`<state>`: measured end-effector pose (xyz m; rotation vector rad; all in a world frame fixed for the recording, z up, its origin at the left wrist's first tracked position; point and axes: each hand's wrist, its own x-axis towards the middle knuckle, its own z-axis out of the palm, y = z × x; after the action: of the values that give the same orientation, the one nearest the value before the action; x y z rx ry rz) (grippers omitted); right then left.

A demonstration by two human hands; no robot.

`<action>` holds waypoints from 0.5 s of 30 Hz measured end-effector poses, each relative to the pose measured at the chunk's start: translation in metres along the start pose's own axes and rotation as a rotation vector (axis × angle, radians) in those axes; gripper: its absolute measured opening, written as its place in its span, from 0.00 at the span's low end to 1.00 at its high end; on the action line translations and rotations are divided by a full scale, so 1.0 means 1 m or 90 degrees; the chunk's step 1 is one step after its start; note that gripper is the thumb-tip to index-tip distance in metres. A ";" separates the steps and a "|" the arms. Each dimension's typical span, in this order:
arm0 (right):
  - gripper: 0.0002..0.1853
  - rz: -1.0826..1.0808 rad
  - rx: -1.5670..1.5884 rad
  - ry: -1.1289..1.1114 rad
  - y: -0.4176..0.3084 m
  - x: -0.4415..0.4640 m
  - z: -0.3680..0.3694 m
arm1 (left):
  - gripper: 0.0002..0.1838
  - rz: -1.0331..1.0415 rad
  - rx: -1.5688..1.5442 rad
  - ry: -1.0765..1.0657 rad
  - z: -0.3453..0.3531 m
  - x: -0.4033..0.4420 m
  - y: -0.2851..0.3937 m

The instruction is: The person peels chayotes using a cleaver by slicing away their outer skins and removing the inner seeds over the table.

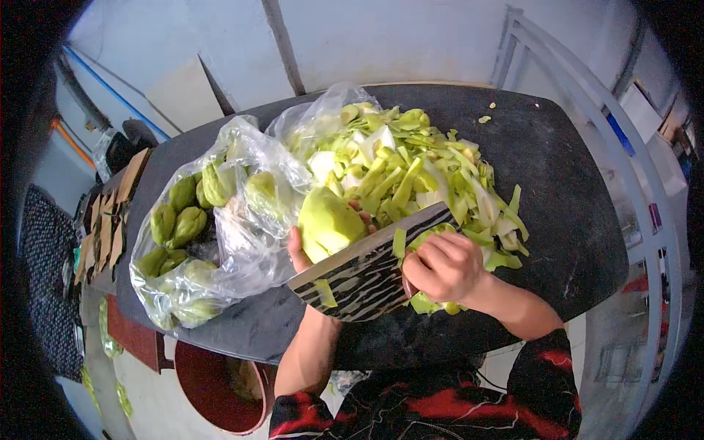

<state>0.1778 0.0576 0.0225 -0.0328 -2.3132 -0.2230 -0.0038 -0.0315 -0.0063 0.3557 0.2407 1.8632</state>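
Observation:
My left hand point(298, 251) is wrapped round a pale green chayote point(328, 221), its thumb and fingertips showing at the sides. The chayote's surface looks partly peeled. In my right hand point(446, 265) is the handle of a broad cleaver point(356, 275) with a dark, wavy-patterned blade. Its long edge lies against the chayote's lower right side, and the blade hides part of my left hand and wrist. Bits of green peel cling to the blade. Behind both hands spreads a heap of chayote peelings and pieces point(433, 176).
A clear plastic bag point(242, 253) with several whole chayotes point(187, 224) lies on the left of the dark table point(557, 213). Below the table's front edge stands a reddish bucket point(213, 396). A grey metal railing point(645, 169) runs along the right side.

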 end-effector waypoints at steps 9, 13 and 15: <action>0.07 0.001 -0.046 -0.008 -0.002 0.000 -0.002 | 0.45 0.008 -0.020 0.044 0.011 -0.003 -0.006; 0.09 0.143 0.040 -0.048 0.018 -0.014 0.015 | 0.42 0.041 0.082 0.177 0.007 -0.001 -0.006; 0.10 0.171 0.027 -0.038 0.027 -0.010 0.014 | 0.42 0.058 0.070 0.206 0.003 0.000 -0.004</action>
<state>0.1771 0.0871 0.0095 -0.3306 -2.3415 -0.0372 0.0012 -0.0307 -0.0050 0.1384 0.5566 1.9982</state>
